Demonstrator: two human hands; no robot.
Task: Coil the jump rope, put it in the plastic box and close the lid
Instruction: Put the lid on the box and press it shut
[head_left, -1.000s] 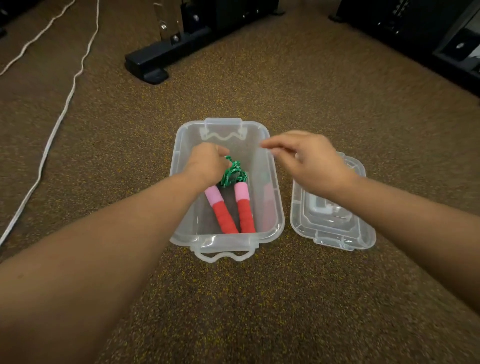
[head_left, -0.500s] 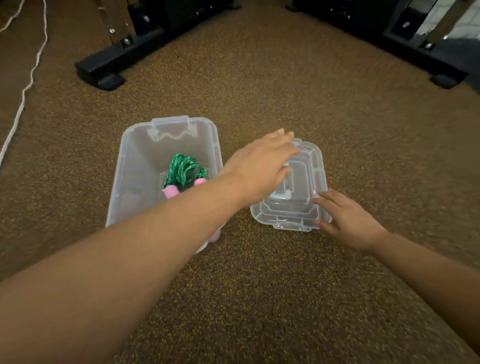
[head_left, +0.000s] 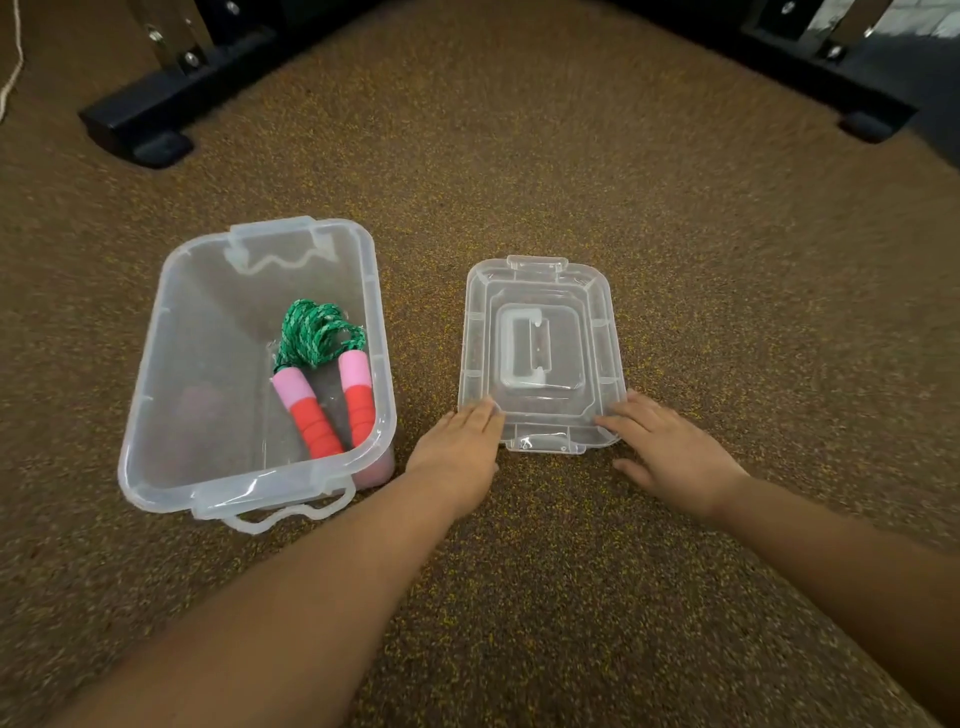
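Observation:
The clear plastic box (head_left: 156, 364) stands open on the carpet at the left. Inside it lies the jump rope (head_left: 322, 374), its green cord bundled at the far end and its two pink-and-red handles side by side near the right wall. To the right of the box the clear lid (head_left: 540, 353) lies flat on the carpet. My left hand (head_left: 460, 452) rests with its fingertips on the lid's near left corner. My right hand (head_left: 670, 452) touches the near right corner. On both hands the fingers are spread flat and neither grips the lid.
Speckled brown carpet covers the floor. A black equipment base (head_left: 156, 109) with a metal upright stands at the far left, another black base (head_left: 831, 78) at the far right. A white cord (head_left: 10, 78) runs along the far left edge.
My left hand has left the rope in the box and crossed to the lid. My right hand has gone to the lid's near right corner. The view has shifted right.

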